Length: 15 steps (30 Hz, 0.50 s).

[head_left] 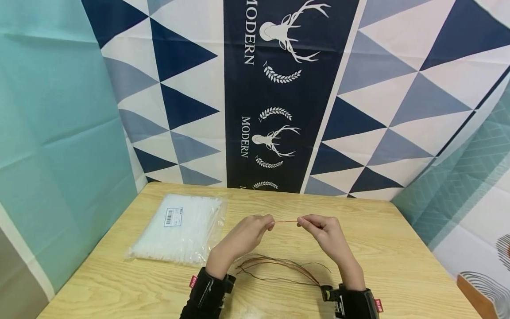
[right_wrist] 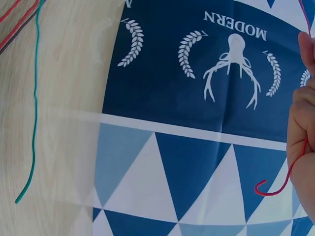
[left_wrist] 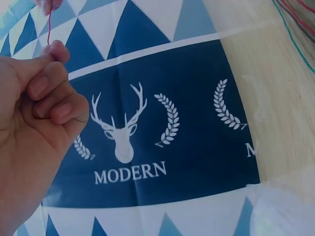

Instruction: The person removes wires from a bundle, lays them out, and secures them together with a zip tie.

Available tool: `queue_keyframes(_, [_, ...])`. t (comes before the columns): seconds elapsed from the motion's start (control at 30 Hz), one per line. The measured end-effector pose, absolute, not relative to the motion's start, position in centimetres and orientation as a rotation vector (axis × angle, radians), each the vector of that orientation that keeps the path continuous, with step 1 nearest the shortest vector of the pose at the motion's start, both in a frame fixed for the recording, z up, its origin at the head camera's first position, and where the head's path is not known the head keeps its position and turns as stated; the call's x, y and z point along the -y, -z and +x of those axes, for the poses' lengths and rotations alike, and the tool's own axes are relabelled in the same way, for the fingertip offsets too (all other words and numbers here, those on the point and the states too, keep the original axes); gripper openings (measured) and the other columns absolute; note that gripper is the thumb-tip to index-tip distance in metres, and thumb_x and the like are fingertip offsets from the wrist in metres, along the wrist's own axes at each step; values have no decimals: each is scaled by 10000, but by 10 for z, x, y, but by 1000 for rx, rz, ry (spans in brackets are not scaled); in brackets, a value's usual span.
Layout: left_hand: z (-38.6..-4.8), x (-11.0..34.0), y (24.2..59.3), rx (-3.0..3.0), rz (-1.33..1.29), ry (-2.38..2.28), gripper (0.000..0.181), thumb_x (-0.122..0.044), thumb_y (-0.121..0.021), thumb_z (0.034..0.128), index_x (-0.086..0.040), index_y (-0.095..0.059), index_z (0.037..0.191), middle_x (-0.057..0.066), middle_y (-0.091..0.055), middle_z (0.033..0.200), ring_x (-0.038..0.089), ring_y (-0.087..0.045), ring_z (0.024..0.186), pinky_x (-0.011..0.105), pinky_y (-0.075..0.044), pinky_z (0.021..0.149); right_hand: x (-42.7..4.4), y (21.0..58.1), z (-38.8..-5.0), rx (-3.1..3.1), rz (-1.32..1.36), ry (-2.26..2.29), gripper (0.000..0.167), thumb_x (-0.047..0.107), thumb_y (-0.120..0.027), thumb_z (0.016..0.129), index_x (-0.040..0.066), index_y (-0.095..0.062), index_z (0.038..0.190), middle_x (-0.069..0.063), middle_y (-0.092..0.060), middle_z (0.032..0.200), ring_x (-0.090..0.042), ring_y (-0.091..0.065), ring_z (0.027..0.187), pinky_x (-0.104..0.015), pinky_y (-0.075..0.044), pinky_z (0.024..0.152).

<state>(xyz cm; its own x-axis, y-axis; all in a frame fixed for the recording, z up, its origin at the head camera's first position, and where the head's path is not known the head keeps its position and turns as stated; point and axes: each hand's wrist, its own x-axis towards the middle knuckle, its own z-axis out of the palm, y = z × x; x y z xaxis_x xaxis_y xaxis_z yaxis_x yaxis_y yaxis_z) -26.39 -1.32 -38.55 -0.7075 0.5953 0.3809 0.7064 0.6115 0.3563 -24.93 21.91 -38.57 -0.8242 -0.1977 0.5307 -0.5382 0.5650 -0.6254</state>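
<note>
A thin red wire [head_left: 285, 221] runs nearly level between the two hands, above the table. My left hand [head_left: 244, 237] pinches one end between thumb and index finger, its other fingers curled in. The right hand [head_left: 328, 237] pinches the wire a short way off. From under the right palm, a loose tail of the red wire [right_wrist: 275, 193] hangs out and ends in a small hook. On the table below both hands lies a loose bundle of wires [head_left: 280, 261], red and dark, with a green wire [right_wrist: 35, 123] among them.
A clear plastic bag [head_left: 189, 237] packed with white sticks and bearing a barcode label lies at the left of the wooden table [head_left: 382, 266]. Patterned cloth [head_left: 263, 97] hangs behind the table's far edge. A teal cloth [head_left: 67, 133] hangs at the left side.
</note>
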Motion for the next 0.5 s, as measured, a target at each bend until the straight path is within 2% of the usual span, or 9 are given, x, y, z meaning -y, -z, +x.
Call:
queue_keyframes(0.07, [-265,17,385,2605,-1071,749,205,-179,-409,1033,-122,-544,890,-54,-495,734,82,-445,690,211,-431,681,-222,386,-248,2400,591,-1159,132,126,-623,933,112,-754,946,-35,-747,878,-152,-695,834,-238,-533,724])
queue_keyframes(0.17, [-268,21,384,2601,-1059,780,229,-185,-398,1039,-113,-559,893,-45,-521,744,84,-464,703,233,-457,706,-223,385,-250,2406,597,-1157,141,133,-616,938,106,-754,957,-37,-747,883,-166,-699,842,-237,-538,727])
queue_keyframes(0.5, [-272,33,382,2643,-1020,858,224,-191,-395,1040,-125,-553,896,-42,-483,747,84,-426,672,223,-420,694,-237,385,-252,2448,495,-1138,150,178,-615,946,115,-751,944,-48,-746,884,-26,-663,823,-228,-532,727])
